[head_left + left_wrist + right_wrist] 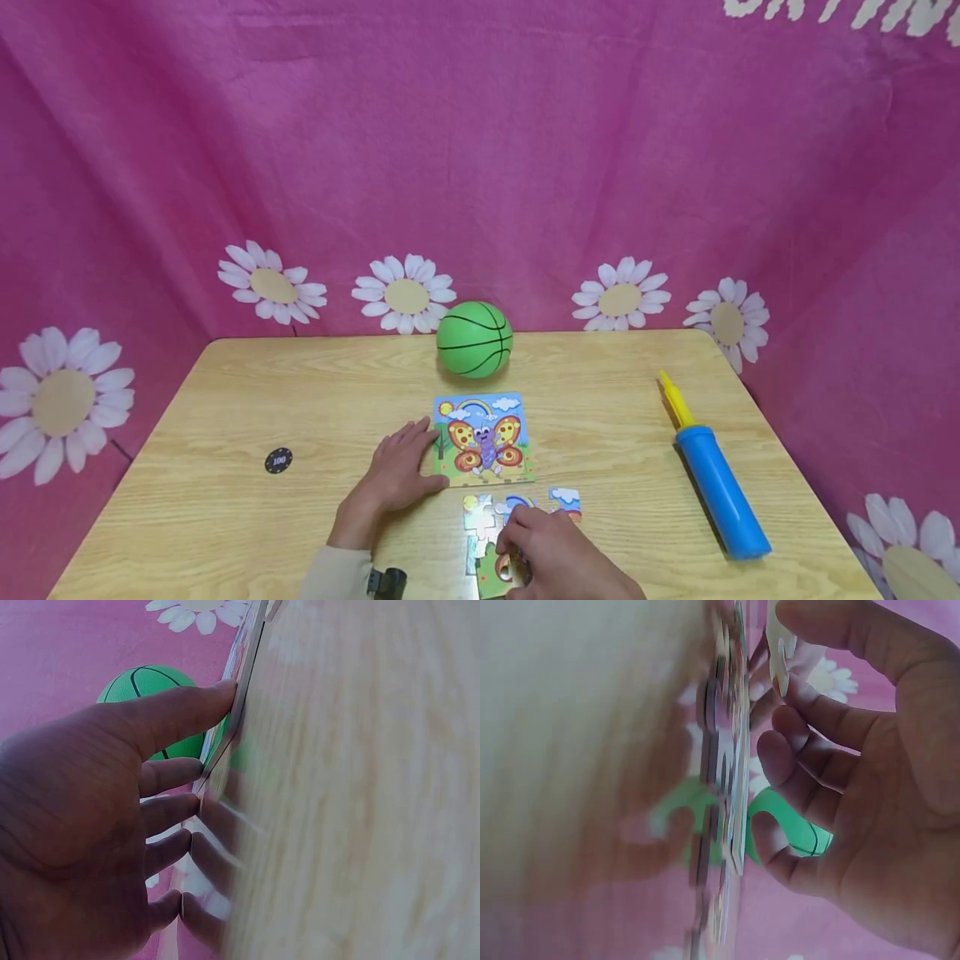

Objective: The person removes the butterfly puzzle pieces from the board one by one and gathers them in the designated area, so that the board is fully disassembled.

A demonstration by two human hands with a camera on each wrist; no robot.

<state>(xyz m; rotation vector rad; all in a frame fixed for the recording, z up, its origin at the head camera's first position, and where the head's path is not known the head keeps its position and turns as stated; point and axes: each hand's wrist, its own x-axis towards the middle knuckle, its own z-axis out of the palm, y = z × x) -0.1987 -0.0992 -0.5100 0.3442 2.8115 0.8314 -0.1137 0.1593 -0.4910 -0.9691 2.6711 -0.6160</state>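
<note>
Down at the table's (225,400) near edge, the right hand (551,554) pinches a loose puzzle piece (778,646) above a half-built jigsaw (487,542). Meanwhile the left hand (397,471), fingers spread flat, rests beside the colourful butterfly picture card (484,439).

The black chip (278,460) on the desk (225,400) reads "100". White letters on the cloth's (840,12) top edge are cut off, perhaps unreadable.
</note>
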